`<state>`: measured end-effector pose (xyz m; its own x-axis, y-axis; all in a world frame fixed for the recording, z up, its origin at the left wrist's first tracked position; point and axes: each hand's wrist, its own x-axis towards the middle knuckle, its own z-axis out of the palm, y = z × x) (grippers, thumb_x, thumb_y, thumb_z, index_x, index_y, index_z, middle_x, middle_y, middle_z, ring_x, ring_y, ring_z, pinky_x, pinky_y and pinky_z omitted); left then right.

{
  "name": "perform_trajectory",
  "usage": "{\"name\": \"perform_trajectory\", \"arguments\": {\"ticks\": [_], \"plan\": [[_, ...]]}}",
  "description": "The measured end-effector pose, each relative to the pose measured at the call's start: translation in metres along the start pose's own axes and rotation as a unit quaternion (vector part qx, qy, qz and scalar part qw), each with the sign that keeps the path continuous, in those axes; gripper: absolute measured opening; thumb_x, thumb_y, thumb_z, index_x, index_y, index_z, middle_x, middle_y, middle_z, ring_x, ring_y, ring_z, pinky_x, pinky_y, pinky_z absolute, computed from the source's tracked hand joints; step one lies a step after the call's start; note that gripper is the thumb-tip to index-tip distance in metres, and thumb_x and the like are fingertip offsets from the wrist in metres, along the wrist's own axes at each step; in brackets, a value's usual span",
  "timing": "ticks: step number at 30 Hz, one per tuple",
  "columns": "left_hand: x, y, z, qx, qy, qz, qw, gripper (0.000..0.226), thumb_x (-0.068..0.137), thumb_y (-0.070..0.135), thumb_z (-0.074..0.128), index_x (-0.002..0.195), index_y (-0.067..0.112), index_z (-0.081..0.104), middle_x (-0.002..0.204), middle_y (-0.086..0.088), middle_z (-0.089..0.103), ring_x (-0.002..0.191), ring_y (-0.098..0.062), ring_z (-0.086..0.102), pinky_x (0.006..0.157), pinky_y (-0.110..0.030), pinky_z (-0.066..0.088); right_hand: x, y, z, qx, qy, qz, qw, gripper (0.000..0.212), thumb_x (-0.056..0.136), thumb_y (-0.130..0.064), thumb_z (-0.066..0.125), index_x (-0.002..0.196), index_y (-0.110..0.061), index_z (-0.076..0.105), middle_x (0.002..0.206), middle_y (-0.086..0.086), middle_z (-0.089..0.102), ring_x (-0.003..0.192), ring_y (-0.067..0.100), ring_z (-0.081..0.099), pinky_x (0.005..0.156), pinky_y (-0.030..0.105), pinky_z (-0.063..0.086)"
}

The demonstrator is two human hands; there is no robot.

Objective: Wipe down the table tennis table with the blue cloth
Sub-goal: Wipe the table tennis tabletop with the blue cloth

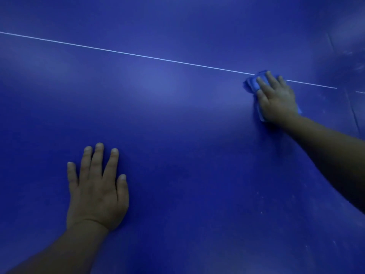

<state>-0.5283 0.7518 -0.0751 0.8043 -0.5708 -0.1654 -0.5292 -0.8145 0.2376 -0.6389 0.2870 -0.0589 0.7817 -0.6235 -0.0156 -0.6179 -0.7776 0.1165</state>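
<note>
My right hand [277,97] is far out at full reach, fingers flat and spread over the blue cloth [251,84], pressing it onto the table tennis table [167,119] right where the white line [138,54] passes under it. The cloth is bunched, showing ahead of my fingertips and a little at the heel of the palm. My left hand [97,186] lies flat on the surface nearer to me, fingers straight and splayed, holding nothing, and I judge it is bracing my lean.

What worries me: the cloth is only pinned under flat fingers, not gripped, so a quick pull could let it roll up or slide out from under the palm and leave my bare hand smearing the top. With the arm this stretched, pressure is likely uneven, and I could skip strips. My weight on the left palm may also leave a print on an area that will need a pass afterwards.

The surface is deep blue and matte with a soft sheen near the middle. Pale specks and faint scuffs show toward the right side, beside my forearm, and there is a seam or edge line at far right. The lighting is dim; nothing of the room beyond the tabletop shows
</note>
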Motion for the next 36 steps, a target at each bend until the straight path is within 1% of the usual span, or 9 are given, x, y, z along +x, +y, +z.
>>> {"name": "perform_trajectory", "arguments": {"ticks": [4, 9, 12, 15, 20, 25, 29, 32, 36], "plan": [[0.000, -0.001, -0.001, -0.001, -0.004, 0.001, 1.000, 0.070, 0.092, 0.044, 0.021, 0.153, 0.011, 0.032, 0.163, -0.014, 0.020, 0.152, -0.028, 0.006, 0.121, -0.058, 0.001, -0.110, -0.022, 0.011, 0.052, 0.030, -0.165, 0.984, 0.046, 0.099, -0.032, 0.042, 0.140, -0.015, 0.055, 0.153, 0.018, 0.042, 0.138, 0.052, 0.036, 0.104, 0.063, 0.038], [0.000, -0.001, -0.003, -0.013, -0.006, -0.004, 1.000, 0.072, 0.091, 0.045, 0.020, 0.153, 0.011, 0.032, 0.163, -0.013, 0.018, 0.153, -0.027, 0.003, 0.121, -0.057, -0.002, -0.182, -0.017, 0.017, 0.020, -0.015, -0.418, 0.908, 0.043, 0.105, -0.042, 0.035, 0.145, -0.031, 0.046, 0.160, 0.004, 0.033, 0.147, 0.041, 0.027, 0.118, 0.052, 0.021], [0.000, 0.001, -0.003, 0.003, -0.009, -0.002, 1.000, 0.072, 0.091, 0.046, 0.018, 0.154, 0.012, 0.030, 0.164, -0.013, 0.016, 0.153, -0.026, 0.002, 0.121, -0.055, -0.003, -0.082, -0.008, 0.010, 0.042, 0.058, -0.226, 0.971, 0.046, 0.101, -0.034, 0.038, 0.138, -0.014, 0.057, 0.150, 0.020, 0.046, 0.133, 0.052, 0.042, 0.104, 0.064, 0.039], [-0.001, 0.001, -0.002, 0.010, -0.011, -0.005, 1.000, 0.072, 0.092, 0.046, 0.017, 0.155, 0.014, 0.027, 0.165, -0.011, 0.012, 0.153, -0.025, -0.001, 0.121, -0.054, -0.006, -0.030, -0.007, 0.004, 0.061, 0.045, -0.025, 0.997, 0.052, 0.101, -0.038, 0.035, 0.146, -0.017, 0.051, 0.160, 0.011, 0.033, 0.145, 0.042, 0.030, 0.112, 0.055, 0.031], [0.001, -0.001, 0.000, 0.003, -0.008, -0.006, 1.000, 0.070, 0.093, 0.045, 0.021, 0.155, 0.014, 0.027, 0.165, -0.011, 0.013, 0.153, -0.025, -0.002, 0.121, -0.055, -0.006, -0.141, -0.039, 0.014, 0.073, 0.047, -0.224, 0.971, 0.047, 0.100, -0.037, 0.041, 0.141, -0.020, 0.056, 0.156, 0.013, 0.040, 0.141, 0.048, 0.035, 0.109, 0.060, 0.034], [0.001, -0.003, 0.003, 0.001, 0.000, -0.006, 1.000, 0.069, 0.093, 0.045, 0.022, 0.155, 0.014, 0.028, 0.164, -0.012, 0.015, 0.152, -0.027, 0.000, 0.121, -0.056, -0.005, -0.255, -0.031, 0.014, 0.050, -0.061, -0.499, 0.863, 0.047, 0.104, -0.044, 0.039, 0.150, -0.037, 0.041, 0.164, -0.002, 0.027, 0.150, 0.039, 0.022, 0.121, 0.054, 0.015], [0.001, -0.004, 0.004, -0.001, 0.013, 0.000, 1.000, 0.069, 0.093, 0.044, 0.025, 0.154, 0.014, 0.029, 0.164, -0.013, 0.016, 0.152, -0.027, 0.002, 0.121, -0.056, -0.004, -0.145, -0.027, 0.007, 0.047, 0.047, -0.304, 0.950, 0.047, 0.097, -0.034, 0.044, 0.137, -0.016, 0.060, 0.151, 0.016, 0.046, 0.135, 0.051, 0.042, 0.103, 0.061, 0.040], [0.000, -0.004, 0.006, -0.001, 0.024, 0.000, 1.000, 0.068, 0.093, 0.044, 0.026, 0.154, 0.014, 0.030, 0.163, -0.013, 0.017, 0.152, -0.027, 0.003, 0.120, -0.055, -0.005, -0.082, -0.049, -0.001, 0.077, 0.049, -0.066, 0.994, 0.047, 0.104, -0.035, 0.039, 0.148, -0.023, 0.048, 0.161, 0.008, 0.032, 0.146, 0.040, 0.028, 0.113, 0.053, 0.029], [0.000, -0.004, 0.009, -0.011, 0.038, 0.008, 0.999, 0.067, 0.093, 0.043, 0.027, 0.153, 0.013, 0.032, 0.163, -0.014, 0.018, 0.152, -0.028, 0.004, 0.120, -0.054, -0.005, -0.152, -0.104, -0.001, 0.085, 0.052, -0.332, 0.938, 0.042, 0.096, -0.030, 0.048, 0.135, -0.020, 0.062, 0.150, 0.013, 0.048, 0.135, 0.050, 0.042, 0.108, 0.063, 0.036]]}}
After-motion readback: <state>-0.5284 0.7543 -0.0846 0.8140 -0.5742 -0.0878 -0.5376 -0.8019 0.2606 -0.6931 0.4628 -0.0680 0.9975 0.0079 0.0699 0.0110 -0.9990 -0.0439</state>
